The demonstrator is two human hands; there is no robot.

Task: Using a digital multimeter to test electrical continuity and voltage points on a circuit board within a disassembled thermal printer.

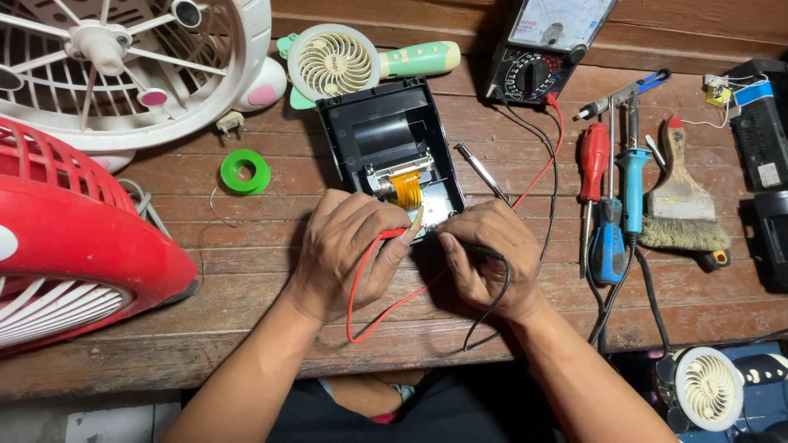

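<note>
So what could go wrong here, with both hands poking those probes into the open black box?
The left hand with the red probe and the right hand with the black probe work close together, so the tips might touch. A slip could nick the orange ribbon cable. The slack leads may snag the screwdriver.

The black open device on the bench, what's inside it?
Inside the black open device sit a dark roller, a metal bracket and an orange ribbon cable. Its near end is covered by the left hand and right hand, which hold the red and black probes.
</note>
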